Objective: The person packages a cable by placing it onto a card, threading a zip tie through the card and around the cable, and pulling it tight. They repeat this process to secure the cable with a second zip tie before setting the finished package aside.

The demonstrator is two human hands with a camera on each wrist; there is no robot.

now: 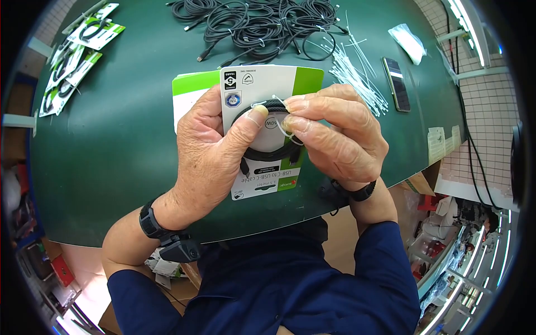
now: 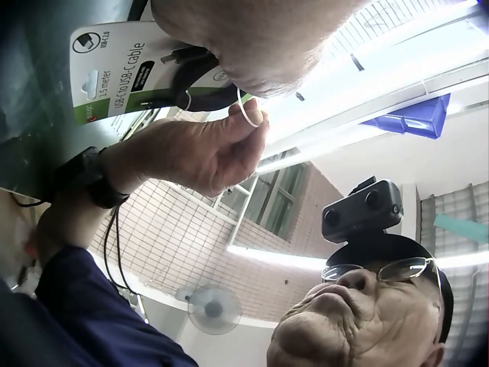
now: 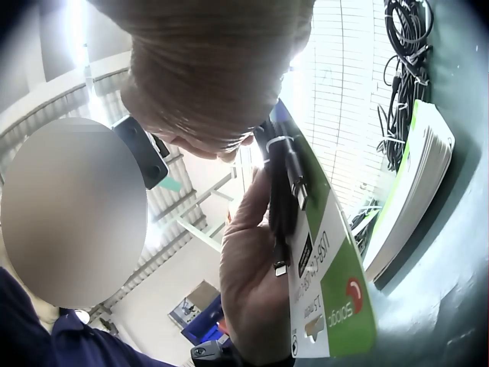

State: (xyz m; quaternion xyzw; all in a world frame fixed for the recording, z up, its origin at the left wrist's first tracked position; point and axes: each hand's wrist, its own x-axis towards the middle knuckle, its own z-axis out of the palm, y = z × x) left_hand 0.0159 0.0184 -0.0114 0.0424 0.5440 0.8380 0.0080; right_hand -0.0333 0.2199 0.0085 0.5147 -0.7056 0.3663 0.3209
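My left hand grips a white and green cable packaging card, its thumb pressing a coiled black USB-C cable against the front. Printed text on the card stands upside down in the head view. With thumb and forefinger, my right hand pinches a thin white cable tie looped at the coil's right side. In the left wrist view the tie curves out from the coil to the right fingertips. The right wrist view shows the cable's plug hanging over the card face.
A stack of cards lies behind the held one. Several coiled black cables cover the table's far side, beside loose white cable ties. A phone and a plastic bag lie right; carded cables lie far left.
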